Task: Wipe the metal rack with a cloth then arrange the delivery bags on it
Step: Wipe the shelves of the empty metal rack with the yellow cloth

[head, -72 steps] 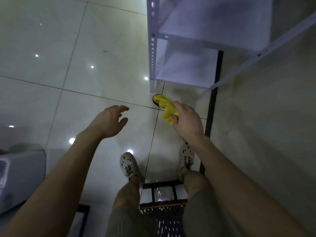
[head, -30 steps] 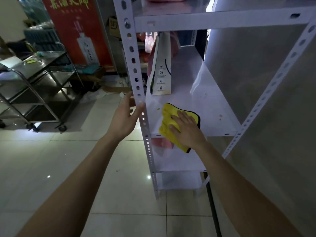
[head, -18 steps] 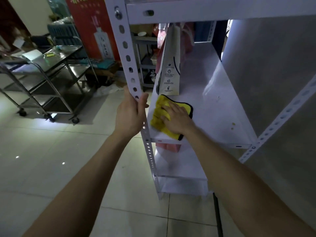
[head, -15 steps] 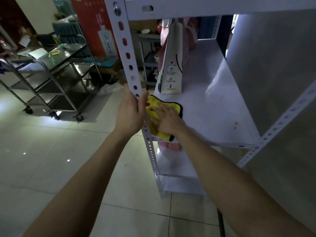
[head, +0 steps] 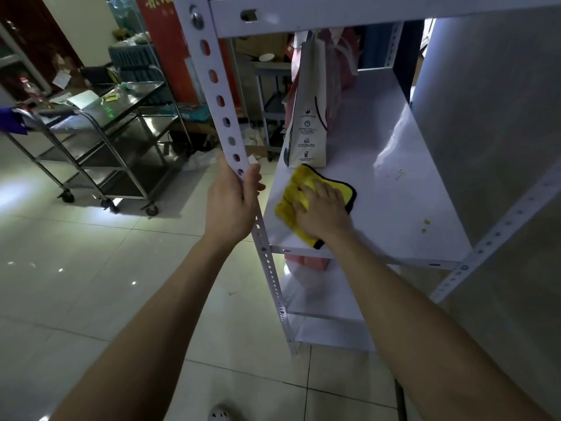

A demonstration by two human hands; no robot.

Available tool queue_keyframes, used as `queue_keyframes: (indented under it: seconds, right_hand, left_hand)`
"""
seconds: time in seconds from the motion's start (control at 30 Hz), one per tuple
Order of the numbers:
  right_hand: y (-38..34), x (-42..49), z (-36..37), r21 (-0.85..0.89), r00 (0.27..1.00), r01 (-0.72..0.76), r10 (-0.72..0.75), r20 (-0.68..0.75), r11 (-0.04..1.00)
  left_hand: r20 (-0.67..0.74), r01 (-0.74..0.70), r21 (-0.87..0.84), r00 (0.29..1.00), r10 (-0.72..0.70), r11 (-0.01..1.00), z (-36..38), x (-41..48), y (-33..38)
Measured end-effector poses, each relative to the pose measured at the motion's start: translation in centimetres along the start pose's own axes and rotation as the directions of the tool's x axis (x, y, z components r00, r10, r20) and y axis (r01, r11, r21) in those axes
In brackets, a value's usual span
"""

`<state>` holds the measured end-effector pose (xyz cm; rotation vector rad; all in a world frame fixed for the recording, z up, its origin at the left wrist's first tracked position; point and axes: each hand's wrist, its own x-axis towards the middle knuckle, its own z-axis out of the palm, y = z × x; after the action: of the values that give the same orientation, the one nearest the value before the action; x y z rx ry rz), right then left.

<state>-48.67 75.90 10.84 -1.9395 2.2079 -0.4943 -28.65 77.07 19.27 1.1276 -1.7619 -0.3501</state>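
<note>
Hands are being kept apart: the rack upright (head: 223, 117) is being gripped by the left hand (head: 233, 202), the yellow cloth (head: 290, 205) pressed flat by the right hand (head: 323, 212). It is being swept back from the upright along the shelf (head: 394, 192), just beside the delivery bag (head: 306, 123); crumbs (head: 425, 226) are remaining, so wiping is judged unfinished.
</note>
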Motion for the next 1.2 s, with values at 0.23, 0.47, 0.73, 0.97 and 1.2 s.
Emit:
queue_keyframes:
  seconds: [0.23, 0.47, 0.73, 0.97, 1.2]
  right_hand:
    - [-2.5, -3.4, 0.4, 0.08, 0.977, 0.19, -0.197, 0.077, 0.978]
    - [2.6, -4.4, -0.4, 0.107, 0.982, 0.154, -0.164, 0.093, 0.982]
    - [-4.6, 4.2, 1.1, 0.013, 0.99, 0.069, -0.07, 0.12, 0.998]
    - [-1.7, -2.8, 0.1, 0.073, 0.99, 0.101, -0.108, 0.093, 0.992]
    - [10.1, -9.3, -4.2, 0.074, 0.959, -0.249, 0.256, -0.121, 0.966]
  left_hand:
    - [-0.041, -0.049, 0.002, 0.998, 0.049, 0.999, 0.3, -0.1, 0.1]
    - [-0.169, -0.079, 0.033, 0.982, 0.084, 0.996, 1.7, 0.0, -0.4]
    - [-0.163, -0.128, 0.037, 0.978, 0.132, 0.991, 1.7, 0.4, -1.0]
    - [-0.252, -0.088, -0.036, 0.965, 0.076, 0.995, 3.2, -0.4, -0.1]
    - [-0.324, -0.623, 0.233, 0.674, 0.664, 0.746, 7.6, -5.6, 1.4]
